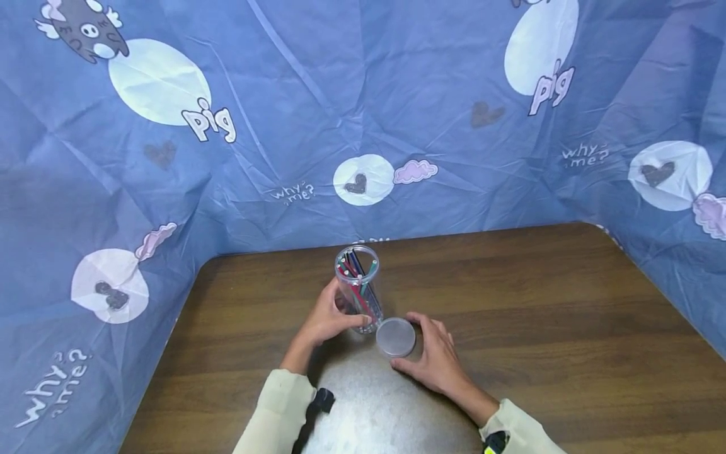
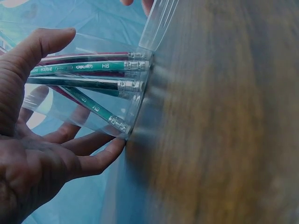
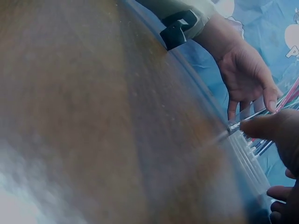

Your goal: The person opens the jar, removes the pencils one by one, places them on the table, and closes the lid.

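A tall clear plastic jar (image 1: 363,296) stands upright on the table, its top uncovered. Inside it lean several pencils (image 2: 93,66), green, red and dark, with metal ferrules at the lower end. My left hand (image 1: 330,317) grips the jar low down, thumb on the near side and fingers round the far side. Just right of the jar's base, a round clear lid (image 1: 396,337) lies flat on the tabletop. My right hand (image 1: 433,354) holds this lid by its edge, between thumb and fingers; the right wrist view shows the lid's ridged side (image 3: 245,156) between them.
The brown wood-grain table (image 1: 539,302) has rounded far corners and a bright glare patch near its front. A blue printed cloth (image 1: 295,126) hangs behind the table and along both sides. Dark straps (image 1: 324,400) sit on both wrists over pale sleeves.
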{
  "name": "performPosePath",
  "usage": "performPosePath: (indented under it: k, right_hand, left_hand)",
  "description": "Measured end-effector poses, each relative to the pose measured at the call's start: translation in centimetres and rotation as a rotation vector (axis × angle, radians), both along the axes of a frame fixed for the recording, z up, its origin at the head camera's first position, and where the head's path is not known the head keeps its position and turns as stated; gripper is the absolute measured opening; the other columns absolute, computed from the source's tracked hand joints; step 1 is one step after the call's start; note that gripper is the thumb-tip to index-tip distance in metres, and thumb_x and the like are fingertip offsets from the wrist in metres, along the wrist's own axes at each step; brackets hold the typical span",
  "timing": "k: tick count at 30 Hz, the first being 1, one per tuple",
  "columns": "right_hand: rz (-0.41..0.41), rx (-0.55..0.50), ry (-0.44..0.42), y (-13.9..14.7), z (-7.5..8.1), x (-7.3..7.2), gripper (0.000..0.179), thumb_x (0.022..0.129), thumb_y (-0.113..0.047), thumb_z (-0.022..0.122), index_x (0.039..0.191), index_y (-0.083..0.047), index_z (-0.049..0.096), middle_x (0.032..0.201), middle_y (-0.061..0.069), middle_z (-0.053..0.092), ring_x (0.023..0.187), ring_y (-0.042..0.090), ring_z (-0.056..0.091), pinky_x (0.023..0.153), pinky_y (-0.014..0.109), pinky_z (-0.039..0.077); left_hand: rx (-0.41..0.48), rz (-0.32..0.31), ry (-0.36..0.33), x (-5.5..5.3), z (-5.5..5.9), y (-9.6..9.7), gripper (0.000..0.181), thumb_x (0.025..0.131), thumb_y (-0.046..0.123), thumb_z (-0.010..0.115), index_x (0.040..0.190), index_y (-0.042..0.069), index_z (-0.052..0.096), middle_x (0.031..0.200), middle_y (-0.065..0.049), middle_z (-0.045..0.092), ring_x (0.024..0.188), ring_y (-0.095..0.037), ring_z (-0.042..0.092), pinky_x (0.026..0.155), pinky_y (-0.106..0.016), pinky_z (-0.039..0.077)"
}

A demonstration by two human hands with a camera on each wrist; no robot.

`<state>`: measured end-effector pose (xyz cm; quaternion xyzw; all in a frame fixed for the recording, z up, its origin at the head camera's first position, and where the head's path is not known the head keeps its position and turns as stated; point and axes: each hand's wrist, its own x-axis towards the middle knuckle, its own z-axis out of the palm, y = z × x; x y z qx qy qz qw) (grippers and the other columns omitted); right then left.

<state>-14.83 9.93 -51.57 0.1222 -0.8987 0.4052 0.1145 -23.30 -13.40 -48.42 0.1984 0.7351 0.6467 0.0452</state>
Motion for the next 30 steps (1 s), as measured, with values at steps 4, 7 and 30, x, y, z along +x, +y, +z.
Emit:
performPosePath:
  k: [4,7,30]
  right_hand:
    - [-0.002,-0.028,0.04,0.1,0.6,-0.1,0.087,0.063,-0.029,0.094,0.134,-0.004,0.052,0.132,0.013,0.06,0.12,0.035,0.049,0.1,0.056,0.04]
    - [-0.011,-0.053,0.059,0.4,1.4,-0.4,0.082,0.067,-0.028,0.092,0.134,-0.004,0.051,0.131,0.014,0.06,0.121,0.036,0.049,0.099,0.056,0.042]
    - [-0.034,-0.395,0.135,1.3,7.4,-3.0,0.052,0.081,-0.014,0.082,0.128,-0.007,0.06,0.129,0.01,0.062,0.117,0.02,0.055,0.092,0.045,0.048]
  left_hand:
    - [0.009,0.002,0.004,0.0,-0.1,-0.1,0.079,0.066,-0.01,0.084,0.135,0.003,0.049,0.119,-0.019,0.064,0.102,-0.028,0.066,0.087,-0.037,0.056]
    - [0.014,-0.01,0.0,0.0,-0.1,-0.2,0.079,0.066,-0.01,0.084,0.135,0.003,0.048,0.119,-0.02,0.064,0.101,-0.029,0.066,0.086,-0.037,0.056]
    - [-0.009,0.013,-0.002,0.1,0.1,0.1,0.08,0.065,-0.011,0.084,0.135,0.004,0.049,0.119,-0.019,0.065,0.101,-0.029,0.067,0.088,-0.039,0.056]
